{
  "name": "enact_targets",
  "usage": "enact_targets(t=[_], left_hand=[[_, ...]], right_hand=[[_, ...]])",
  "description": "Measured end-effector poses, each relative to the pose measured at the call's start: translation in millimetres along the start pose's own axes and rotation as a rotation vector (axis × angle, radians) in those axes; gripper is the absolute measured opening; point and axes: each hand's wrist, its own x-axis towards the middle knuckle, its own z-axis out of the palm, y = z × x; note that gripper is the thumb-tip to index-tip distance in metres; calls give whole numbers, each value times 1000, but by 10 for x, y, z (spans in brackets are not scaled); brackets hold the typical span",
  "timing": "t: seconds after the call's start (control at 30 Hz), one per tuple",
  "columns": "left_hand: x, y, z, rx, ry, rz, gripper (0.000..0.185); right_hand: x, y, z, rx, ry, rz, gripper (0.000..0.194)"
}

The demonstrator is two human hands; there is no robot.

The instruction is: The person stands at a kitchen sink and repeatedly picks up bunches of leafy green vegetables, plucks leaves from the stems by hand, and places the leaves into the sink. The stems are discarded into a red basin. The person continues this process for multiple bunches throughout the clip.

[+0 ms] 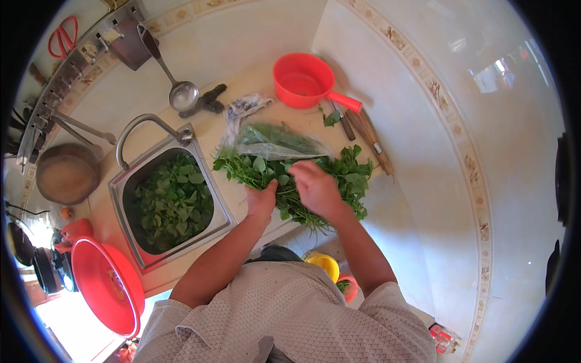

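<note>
Leafy green stems [347, 177] lie in a thick heap along the counter's front edge. My left hand [262, 199] grips a bunch of the greens, thumb on top of the stems. Over the heap's middle is my right hand [315, 188], blurred, with its fingers bent at the leaves; whether it pinches a stem cannot be told. Behind both hands, a clear plastic bag [286, 147] holds more greens. To the left, a steel sink [222, 227] contains many loose leaves [174, 202] under a curved faucet [147, 119].
At the back stands a red plastic dipper [304, 81], near a knife [347, 127] and a straw brush [370, 136]. A ladle [184, 96] hangs from the rack. A red basin [106, 286] is at the left. Below the counter are a yellow bucket [324, 263] and a red container [349, 290].
</note>
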Motion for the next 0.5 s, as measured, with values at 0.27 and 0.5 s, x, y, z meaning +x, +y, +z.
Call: enact_targets(t=[0.27,0.5], left_hand=[[-56,-39,-86,-65,-84,-2,67],[-557,510,-113,-274,-117,-243,66]], right_hand=[[62,525,-26,-528,-318,154,15],[-440,13,167,-354,-236,354,23]])
